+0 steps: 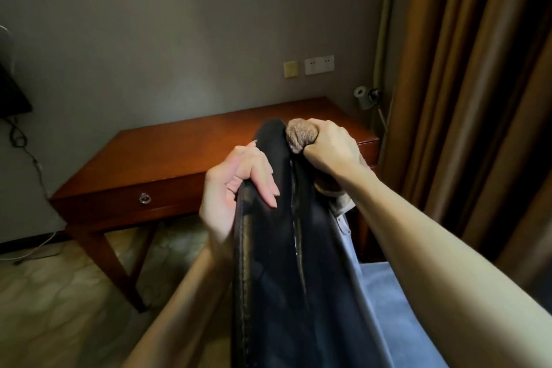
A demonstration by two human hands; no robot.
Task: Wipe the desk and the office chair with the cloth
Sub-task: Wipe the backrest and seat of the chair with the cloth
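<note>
The black back of the office chair (277,248) fills the lower middle of the head view, seen from above along its top edge. My left hand (239,182) grips the left side of that edge, fingers curled over it. My right hand (328,146) holds a bunched brown fluffy cloth (300,134) against the chair back's top right, near its far end. Behind the chair stands the reddish wooden desk (185,152) with a drawer and a ring pull (144,198).
A grey wall with sockets (319,64) rises behind the desk. Brown curtains (466,98) hang at the right. A small lamp (366,97) sits by the desk's far right corner. Cables (27,155) trail down the left wall. The floor is pale patterned tile (59,293).
</note>
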